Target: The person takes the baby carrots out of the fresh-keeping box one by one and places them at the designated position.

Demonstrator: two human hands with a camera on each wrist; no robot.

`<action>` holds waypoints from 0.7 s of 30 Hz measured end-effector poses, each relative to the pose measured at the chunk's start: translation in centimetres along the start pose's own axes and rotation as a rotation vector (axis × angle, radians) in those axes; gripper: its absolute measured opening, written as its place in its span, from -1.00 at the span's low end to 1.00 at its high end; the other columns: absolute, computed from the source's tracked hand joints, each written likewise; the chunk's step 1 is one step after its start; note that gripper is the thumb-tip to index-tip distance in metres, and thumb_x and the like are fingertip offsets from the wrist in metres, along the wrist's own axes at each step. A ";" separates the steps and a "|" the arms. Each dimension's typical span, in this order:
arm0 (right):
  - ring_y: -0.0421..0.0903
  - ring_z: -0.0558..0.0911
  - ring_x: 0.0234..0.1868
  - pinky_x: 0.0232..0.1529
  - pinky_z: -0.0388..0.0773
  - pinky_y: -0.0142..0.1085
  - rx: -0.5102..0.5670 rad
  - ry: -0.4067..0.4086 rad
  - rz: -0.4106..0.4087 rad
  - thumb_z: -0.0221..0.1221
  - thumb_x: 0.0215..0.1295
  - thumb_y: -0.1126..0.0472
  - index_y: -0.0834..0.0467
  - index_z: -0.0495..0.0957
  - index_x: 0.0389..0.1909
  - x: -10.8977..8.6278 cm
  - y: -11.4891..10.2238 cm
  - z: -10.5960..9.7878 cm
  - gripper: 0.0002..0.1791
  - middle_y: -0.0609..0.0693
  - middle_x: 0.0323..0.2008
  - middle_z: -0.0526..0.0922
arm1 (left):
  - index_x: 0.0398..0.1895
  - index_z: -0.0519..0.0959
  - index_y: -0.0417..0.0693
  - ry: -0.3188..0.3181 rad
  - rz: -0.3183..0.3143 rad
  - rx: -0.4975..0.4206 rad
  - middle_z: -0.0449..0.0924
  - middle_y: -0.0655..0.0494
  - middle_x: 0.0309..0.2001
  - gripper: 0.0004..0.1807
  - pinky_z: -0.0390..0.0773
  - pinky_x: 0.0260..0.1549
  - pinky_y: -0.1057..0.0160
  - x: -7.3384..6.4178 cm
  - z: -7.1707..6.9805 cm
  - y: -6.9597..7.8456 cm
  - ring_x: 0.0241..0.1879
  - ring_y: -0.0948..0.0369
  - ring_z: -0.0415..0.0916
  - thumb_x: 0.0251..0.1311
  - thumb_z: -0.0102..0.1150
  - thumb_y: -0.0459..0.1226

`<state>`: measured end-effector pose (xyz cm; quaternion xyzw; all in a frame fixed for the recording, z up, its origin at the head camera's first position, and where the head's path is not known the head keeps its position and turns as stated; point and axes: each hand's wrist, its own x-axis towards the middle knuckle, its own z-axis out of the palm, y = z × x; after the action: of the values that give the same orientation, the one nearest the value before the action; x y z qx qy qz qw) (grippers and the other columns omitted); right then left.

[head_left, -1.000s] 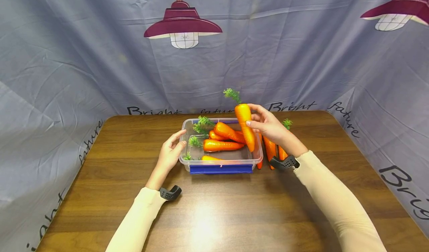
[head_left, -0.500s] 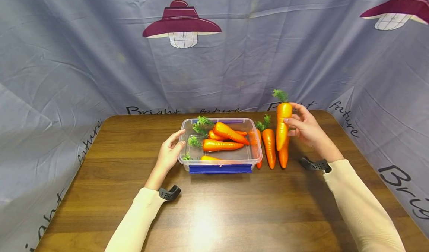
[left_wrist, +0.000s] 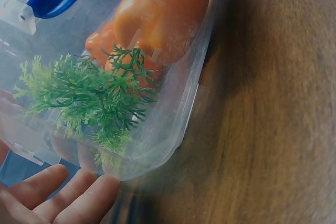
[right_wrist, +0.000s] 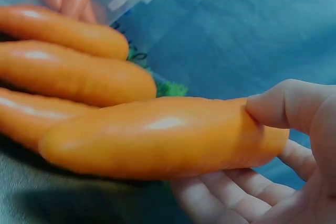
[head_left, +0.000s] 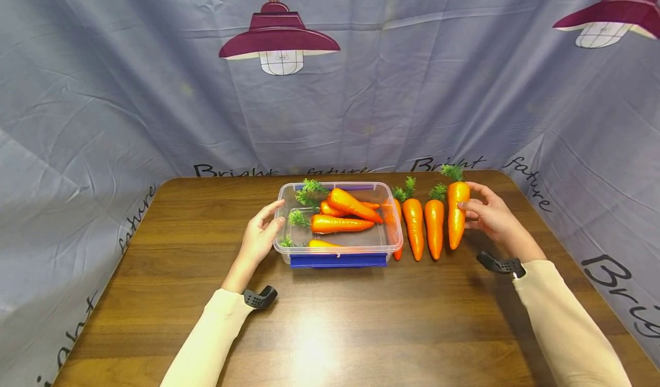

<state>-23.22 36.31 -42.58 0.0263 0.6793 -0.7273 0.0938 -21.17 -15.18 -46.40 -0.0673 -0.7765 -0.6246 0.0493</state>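
In the head view, my right hand (head_left: 492,212) pinches an orange carrot (head_left: 456,215) with a green leafy top, thumb on one side and fingers on the other. Its tip points toward me, at the right end of a row of carrots (head_left: 435,229) lying side by side. The right wrist view shows the held carrot (right_wrist: 168,137) close to its neighbours. My left hand (head_left: 262,235) touches the left end of a clear plastic container (head_left: 337,249) with blue clips. In the left wrist view, its fingers (left_wrist: 86,198) lie nearly straight against the outer wall. Several carrots (head_left: 342,223) lie inside.
The wooden table (head_left: 330,318) reaches back to a grey-blue curtain (head_left: 330,118) printed with lamps and lettering. The leftmost carrot of the row (head_left: 397,253) lies right against the container's right side, partly seen through its wall.
My right hand has carried the carrot from above the container rightward past the row, then lowered it at the row's right end. My left hand has stayed at the container.
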 end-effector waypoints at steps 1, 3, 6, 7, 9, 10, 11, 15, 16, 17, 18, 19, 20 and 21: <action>-0.24 0.69 -0.42 -0.43 0.69 -0.27 -0.013 0.000 0.009 0.07 0.42 0.45 -0.23 0.27 0.11 0.1 0.2 -0.1 -0.49 -0.23 -0.34 0.71 | 0.39 0.47 -0.14 -0.001 0.003 -0.002 0.43 -0.14 0.43 -0.53 0.51 -0.17 0.51 0.0 0.0 0.0 0.13 -0.01 0.57 0.42 0.07 -0.38; -0.25 0.68 -0.41 -0.41 0.69 -0.28 -0.039 -0.005 0.028 0.08 0.42 0.43 -0.25 0.27 0.10 0.2 0.7 -0.4 -0.49 -0.23 -0.34 0.70 | 0.38 0.47 -0.15 -0.003 0.006 -0.007 0.43 -0.14 0.43 -0.53 0.49 -0.13 0.53 0.0 0.0 -0.1 0.24 -0.02 0.53 0.42 0.07 -0.38; -0.26 0.67 -0.40 -0.41 0.68 -0.29 -0.091 -0.011 0.053 0.10 0.43 0.40 -0.27 0.25 0.11 0.3 1.1 -0.6 -0.49 -0.25 -0.34 0.68 | 0.39 0.47 -0.16 -0.005 0.004 -0.008 0.42 -0.15 0.44 -0.53 0.48 -0.10 0.55 0.1 0.0 -0.2 0.31 -0.05 0.49 0.42 0.06 -0.39; -0.27 0.66 -0.40 -0.40 0.68 -0.29 -0.118 -0.014 0.060 0.10 0.43 0.39 -0.27 0.23 0.13 0.4 1.3 -0.7 -0.49 -0.26 -0.34 0.67 | 0.38 0.47 -0.17 -0.006 0.005 -0.012 0.42 -0.15 0.44 -0.53 0.48 -0.07 0.56 0.1 0.0 -0.2 0.37 -0.11 0.43 0.42 0.06 -0.39; -0.28 0.65 -0.39 -0.38 0.68 -0.29 -0.158 -0.023 0.075 0.10 0.44 0.37 -0.26 0.20 0.18 0.5 1.6 -0.9 -0.47 -0.27 -0.33 0.66 | 0.38 0.47 -0.17 -0.007 0.003 -0.016 0.41 -0.15 0.44 -0.53 0.47 -0.04 0.57 0.1 0.0 -0.2 0.40 -0.10 0.40 0.42 0.06 -0.39; -0.28 0.65 -0.38 -0.37 0.68 -0.29 -0.185 -0.026 0.080 0.11 0.44 0.35 -0.25 0.18 0.21 0.6 1.8 -0.9 -0.46 -0.29 -0.33 0.65 | 0.38 0.47 -0.17 -0.007 0.001 -0.018 0.41 -0.15 0.44 -0.53 0.46 -0.03 0.58 0.1 0.0 -0.2 0.41 -0.10 0.40 0.42 0.05 -0.39; -0.29 0.65 -0.37 -0.36 0.68 -0.29 -0.203 -0.026 0.086 0.11 0.44 0.34 -0.23 0.17 0.24 0.7 1.9 -0.9 -0.45 -0.29 -0.33 0.65 | 0.38 0.47 -0.17 -0.008 -0.001 -0.020 0.41 -0.15 0.44 -0.53 0.46 -0.03 0.58 0.1 0.0 -0.2 0.41 -0.10 0.40 0.42 0.05 -0.40; -0.30 0.65 -0.31 -0.31 0.69 -0.28 -0.295 -0.026 0.105 0.14 0.45 0.29 -0.05 0.06 0.40 1.1 2.3 -0.9 -0.36 -0.33 -0.32 0.62 | 0.38 0.47 -0.17 -0.006 -0.006 -0.021 0.41 -0.15 0.44 -0.53 0.47 -0.02 0.59 0.1 0.0 -0.3 0.40 -0.10 0.41 0.42 0.06 -0.40; -0.30 0.64 -0.30 -0.30 0.70 -0.28 -0.315 -0.026 0.109 0.14 0.45 0.27 0.02 0.02 0.43 1.2 2.3 -0.8 -0.33 -0.33 -0.31 0.61 | 0.39 0.47 -0.16 -0.004 -0.010 -0.021 0.42 -0.15 0.44 -0.53 0.48 -0.05 0.58 0.1 0.0 -0.3 0.36 -0.12 0.45 0.42 0.06 -0.40; -0.30 0.64 -0.30 -0.29 0.70 -0.28 -0.332 -0.025 0.113 0.14 0.45 0.27 0.08 -0.01 0.46 1.3 2.3 -0.8 -0.30 -0.32 -0.31 0.60 | 0.39 0.47 -0.15 -0.002 -0.011 -0.019 0.42 -0.14 0.44 -0.53 0.50 -0.06 0.57 0.1 0.0 -0.3 0.33 -0.12 0.48 0.42 0.06 -0.40; -0.30 0.64 -0.29 -0.28 0.70 -0.27 -0.355 -0.025 0.115 0.14 0.45 0.26 0.14 -0.05 0.49 1.4 2.3 -0.7 -0.26 -0.32 -0.31 0.59 | 0.39 0.47 -0.15 -0.002 -0.013 -0.018 0.42 -0.14 0.44 -0.53 0.52 -0.07 0.54 0.1 0.0 -0.3 0.29 -0.13 0.51 0.43 0.05 -0.39; -0.30 0.64 -0.29 -0.27 0.71 -0.27 -0.369 -0.027 0.119 0.14 0.45 0.26 0.19 -0.10 0.51 1.5 2.4 -0.6 -0.22 -0.32 -0.30 0.58 | 0.39 0.47 -0.14 0.000 -0.016 -0.017 0.42 -0.14 0.44 -0.52 0.54 -0.08 0.51 0.1 0.0 -0.3 0.24 -0.14 0.54 0.43 0.05 -0.39; -0.31 0.64 -0.28 -0.26 0.71 -0.26 -0.382 -0.029 0.122 0.15 0.45 0.26 0.22 -0.13 0.52 1.5 2.3 -0.6 -0.19 -0.32 -0.30 0.58 | 0.39 0.47 -0.13 0.001 -0.019 -0.016 0.43 -0.14 0.44 -0.52 0.57 -0.10 0.48 0.1 0.0 -0.3 0.19 -0.15 0.57 0.43 0.05 -0.39; -0.31 0.64 -0.28 -0.26 0.71 -0.26 -0.396 -0.031 0.126 0.15 0.45 0.25 0.25 -0.16 0.53 1.6 2.3 -0.5 -0.17 -0.32 -0.29 0.57 | 0.40 0.46 -0.13 0.002 -0.021 -0.015 0.43 -0.14 0.43 -0.52 0.59 -0.11 0.44 0.1 0.0 -0.3 0.15 -0.15 0.59 0.43 0.05 -0.39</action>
<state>-24.43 36.56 -45.17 0.0386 0.8046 -0.5724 0.1531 -21.33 -15.20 -46.65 -0.0590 -0.7723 -0.6310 0.0428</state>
